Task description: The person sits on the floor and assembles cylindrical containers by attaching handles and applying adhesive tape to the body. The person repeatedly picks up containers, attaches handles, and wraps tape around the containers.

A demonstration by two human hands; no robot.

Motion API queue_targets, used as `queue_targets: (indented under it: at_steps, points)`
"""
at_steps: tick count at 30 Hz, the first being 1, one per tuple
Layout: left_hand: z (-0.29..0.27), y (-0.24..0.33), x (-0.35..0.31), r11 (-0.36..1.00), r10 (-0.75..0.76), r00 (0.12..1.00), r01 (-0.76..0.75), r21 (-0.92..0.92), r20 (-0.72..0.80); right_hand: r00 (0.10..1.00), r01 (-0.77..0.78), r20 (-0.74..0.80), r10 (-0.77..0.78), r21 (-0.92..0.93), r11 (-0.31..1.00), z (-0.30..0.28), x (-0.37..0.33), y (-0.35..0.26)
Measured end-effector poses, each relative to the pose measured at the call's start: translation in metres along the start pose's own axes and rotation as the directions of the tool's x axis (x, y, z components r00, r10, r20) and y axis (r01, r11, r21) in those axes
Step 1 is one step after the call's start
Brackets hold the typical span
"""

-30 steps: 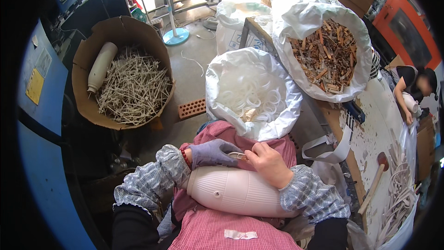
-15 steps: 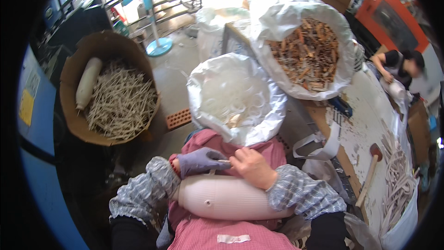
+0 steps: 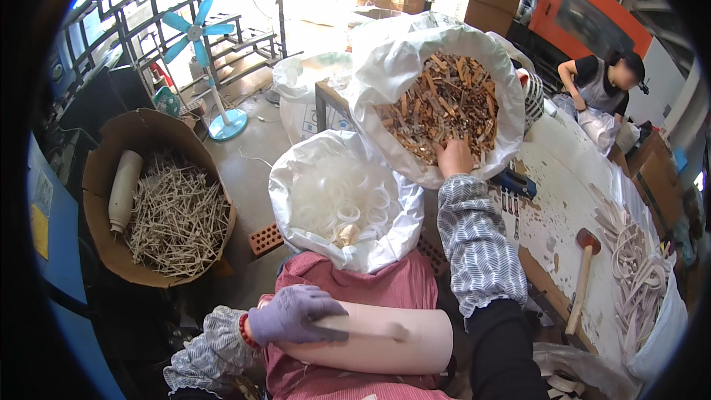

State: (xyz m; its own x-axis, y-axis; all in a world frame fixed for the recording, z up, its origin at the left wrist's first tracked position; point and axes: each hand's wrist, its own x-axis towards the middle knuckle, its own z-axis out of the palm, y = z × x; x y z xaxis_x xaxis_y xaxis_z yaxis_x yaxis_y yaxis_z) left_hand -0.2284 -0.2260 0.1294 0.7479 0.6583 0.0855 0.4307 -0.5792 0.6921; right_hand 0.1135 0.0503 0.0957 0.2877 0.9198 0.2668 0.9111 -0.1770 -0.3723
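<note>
A long, pale pink hollow cylinder (image 3: 415, 333) lies across my lap, on pink cloth (image 3: 370, 281). My left hand (image 3: 296, 315), in a purple glove, curls over its left part and holds it. A blurred knob shows on the cylinder's upper side. Bare and stretched forward, my right hand (image 3: 454, 158) is in the mouth of a large white bag (image 3: 385, 74) full of small brown and rusty strips (image 3: 452, 96). Its fingers are bent together among the strips; whatever they pinch is too small to make out.
A white sack (image 3: 407, 207) of clear rings stands before me. To the left is a cardboard drum (image 3: 104, 200) with thin pale sticks and a pale bottle-shaped piece (image 3: 124, 189). A mallet (image 3: 585, 274) and blue tool (image 3: 515, 183) lie on the right-hand table; a person sits beyond.
My right hand has left the cylinder and reached forward into the bag of strips. My left hand has come down onto the cylinder, which has turned. The view has tilted up.
</note>
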Motion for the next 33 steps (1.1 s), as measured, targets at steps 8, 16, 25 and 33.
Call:
queue_targets:
  at_steps: [8, 16, 25, 33]
  points:
    - [0.004, 0.017, -0.034, 0.978, 0.138, 0.986, -0.120, 0.173, -0.097, 0.903, 0.283, -0.416, -0.107, 0.387, 0.878, 0.012, 0.025, 0.028]
    - [0.024, 0.021, -0.049, 0.972, 0.169, 0.976, -0.143, 0.188, -0.135, 0.992, 0.098, 0.064, -0.109, 0.150, 0.984, 0.009, 0.010, 0.009]
    - [0.012, 0.027, -0.053, 0.954, 0.198, 0.968, -0.153, 0.258, -0.157, 0.966, 0.253, -0.040, -0.254, 0.331, 0.909, -0.026, -0.015, -0.027]
    - [0.035, 0.022, -0.065, 0.962, 0.126, 0.969, -0.068, 0.263, -0.211, 0.498, 0.406, 0.320, -0.806, 0.735, 0.543, -0.086, -0.210, -0.058]
